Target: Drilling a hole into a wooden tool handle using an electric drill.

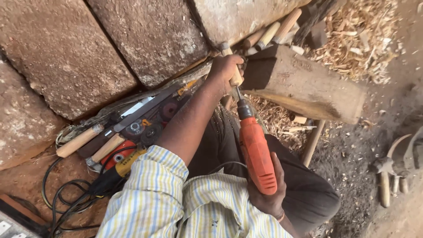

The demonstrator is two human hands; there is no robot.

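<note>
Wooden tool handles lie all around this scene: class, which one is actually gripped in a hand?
The pale wooden handle in the left hand, met by the orange drill's bit; the handles against the stone blocks lie untouched.

Dirt floor (383, 88): wood shavings (352, 31), log block (308, 83), black cable (66, 198), wooden-handled tools (79, 140), stone slabs (66, 53).

1 view only, from a camera worn on the person's head. It looks steeply down over the striped shirt (176, 207) and dark trousers, close to the body, so both arms fill the centre. The wooden block (308, 83) lies just ahead of the hands, upper right of centre. Beyond it, at the frame's top, run large stone slabs (110, 44). Dirt floor (374, 145) shows right of the block.
</note>
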